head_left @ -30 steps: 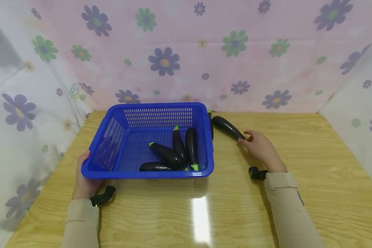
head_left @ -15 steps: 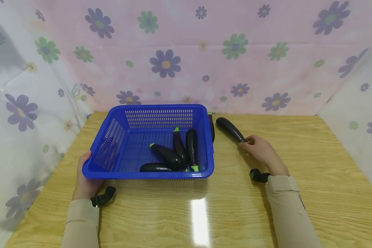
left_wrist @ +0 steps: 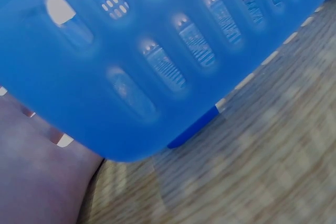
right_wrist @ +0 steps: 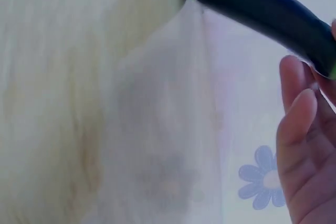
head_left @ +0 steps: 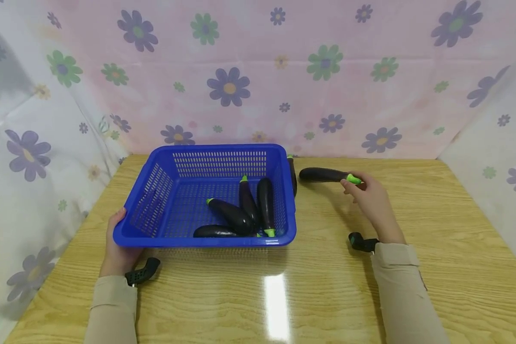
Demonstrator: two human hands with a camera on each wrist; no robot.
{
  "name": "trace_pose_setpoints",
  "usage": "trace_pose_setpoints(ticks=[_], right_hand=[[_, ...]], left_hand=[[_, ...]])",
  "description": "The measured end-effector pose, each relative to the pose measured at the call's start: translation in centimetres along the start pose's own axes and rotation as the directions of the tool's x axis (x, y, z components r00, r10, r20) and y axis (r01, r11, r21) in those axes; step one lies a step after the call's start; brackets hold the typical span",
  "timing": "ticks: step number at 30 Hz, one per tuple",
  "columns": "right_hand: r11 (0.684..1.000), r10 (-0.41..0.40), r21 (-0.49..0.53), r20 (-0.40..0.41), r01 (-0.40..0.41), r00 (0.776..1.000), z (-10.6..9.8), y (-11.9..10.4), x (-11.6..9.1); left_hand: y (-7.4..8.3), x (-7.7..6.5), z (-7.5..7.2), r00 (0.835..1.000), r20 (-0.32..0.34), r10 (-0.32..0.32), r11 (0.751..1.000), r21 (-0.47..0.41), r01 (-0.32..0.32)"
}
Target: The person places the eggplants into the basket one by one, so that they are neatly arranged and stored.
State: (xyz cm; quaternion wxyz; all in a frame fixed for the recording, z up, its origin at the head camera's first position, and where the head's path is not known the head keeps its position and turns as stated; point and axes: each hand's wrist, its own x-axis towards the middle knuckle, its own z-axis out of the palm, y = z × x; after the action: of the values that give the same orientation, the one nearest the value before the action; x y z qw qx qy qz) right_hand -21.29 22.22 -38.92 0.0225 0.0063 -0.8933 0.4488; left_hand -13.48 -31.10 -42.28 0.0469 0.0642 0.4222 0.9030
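Observation:
My right hand [head_left: 371, 198] pinches an eggplant [head_left: 324, 175] near its green stem end, and the dark body points left above the table. The right wrist view shows the same eggplant [right_wrist: 262, 11] at the top, beside curled fingers [right_wrist: 299, 111]. My left hand [head_left: 118, 243] grips the near left corner of a blue plastic basket [head_left: 206, 242], thumb on its rim. Inside, on the right, lie several eggplants [head_left: 230, 215]. Slotted basket wall [left_wrist: 131, 93] fills much of the left wrist view, with part of the hand [left_wrist: 42, 166] at its edge.
Another eggplant [head_left: 293, 177] lies against the basket's right outer side, partly hidden by it. A wooden table [head_left: 327, 286] carries everything. Flowered cloth [head_left: 262, 57] hangs behind and at both sides. Black wrist devices [head_left: 143, 272] sit on both forearms.
My right hand has taken hold of the eggplant by its stem end, raised it and swung it from slanting to nearly level. The left hand and basket have stayed put.

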Motion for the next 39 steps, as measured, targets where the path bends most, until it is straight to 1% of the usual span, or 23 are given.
trace_pose_setpoints(ticks=[3, 5, 8, 11, 14, 17, 19, 20, 22, 28, 31, 33, 35, 36, 39], right_hand=[[0.995, -0.002, 0.104, -0.044, 0.006, 0.999, -0.2, -0.3, -0.1], [0.984, -0.01, 0.177, -0.067, 0.022, 0.998, -0.3, -0.7, -0.2], [0.959, -0.041, 0.276, -0.101, 0.068, 0.994, -0.4, -1.4, -0.4], [0.924, -0.08, 0.365, -0.113, 0.116, 0.99, -0.5, -2.1, -0.5], [0.891, -0.128, 0.423, -0.109, 0.162, 0.986, -0.5, -2.9, -1.0], [0.878, -0.159, 0.439, -0.108, 0.191, 0.981, -0.5, -3.3, -1.3], [0.881, -0.165, 0.429, -0.111, 0.197, 0.98, -0.5, -3.5, -1.4], [0.887, -0.165, 0.416, -0.114, 0.198, 0.98, -0.4, -3.5, -1.4], [0.897, -0.158, 0.399, -0.117, 0.192, 0.981, -0.4, -3.7, -1.5], [0.948, -0.142, 0.274, -0.097, 0.164, 0.985, 0.0, -3.8, -1.3], [0.962, -0.127, 0.233, -0.071, 0.141, 0.989, 0.2, -3.2, -0.8], [0.968, -0.115, 0.216, -0.055, 0.124, 0.992, 0.3, -2.5, -0.5], [0.973, -0.102, 0.203, -0.042, 0.108, 0.994, 0.4, -1.8, -0.3], [0.976, -0.096, 0.194, -0.035, 0.101, 0.995, 0.5, -1.4, -0.2], [0.982, -0.072, 0.173, -0.015, 0.073, 0.997, 0.5, -0.8, -0.2]], left_hand=[[0.0, 0.0, 0.0, 1.0, -0.009, 0.009, 1.0, 0.017, -0.009], [0.0, 0.0, 0.1, 1.0, -0.016, 0.011, 1.0, 0.029, -0.011], [0.1, -0.1, 0.0, 1.0, -0.016, 0.0, 0.999, 0.037, 0.001], [0.2, -0.2, 0.0, 1.0, -0.021, -0.005, 0.999, 0.048, 0.006], [0.2, -0.3, 0.1, 0.999, -0.033, -0.002, 0.999, 0.052, 0.004], [0.1, -0.3, 0.1, 0.999, -0.039, -0.001, 0.999, 0.047, 0.003], [0.0, -0.4, 0.1, 0.999, -0.032, -0.004, 1.0, 0.028, 0.005], [0.0, -0.4, 0.0, 1.0, -0.022, -0.007, 1.0, 0.002, 0.007], [0.0, -0.4, 0.0, 1.0, -0.015, -0.011, 1.0, 0.0, 0.011], [0.1, -0.1, 0.0, 1.0, 0.025, -0.007, 1.0, 0.009, 0.007], [0.1, 0.0, 0.1, 0.999, 0.045, -0.001, 1.0, -0.01, 0.002], [0.0, 0.0, 0.1, 0.999, 0.034, 0.002, 1.0, 0.014, -0.003], [0.0, -0.1, 0.1, 1.0, 0.031, -0.001, 1.0, 0.001, 0.001], [0.0, -0.1, 0.1, 1.0, 0.021, -0.001, 1.0, 0.015, 0.0], [0.0, -0.2, 0.1, 1.0, 0.009, -0.005, 1.0, 0.016, 0.005]])
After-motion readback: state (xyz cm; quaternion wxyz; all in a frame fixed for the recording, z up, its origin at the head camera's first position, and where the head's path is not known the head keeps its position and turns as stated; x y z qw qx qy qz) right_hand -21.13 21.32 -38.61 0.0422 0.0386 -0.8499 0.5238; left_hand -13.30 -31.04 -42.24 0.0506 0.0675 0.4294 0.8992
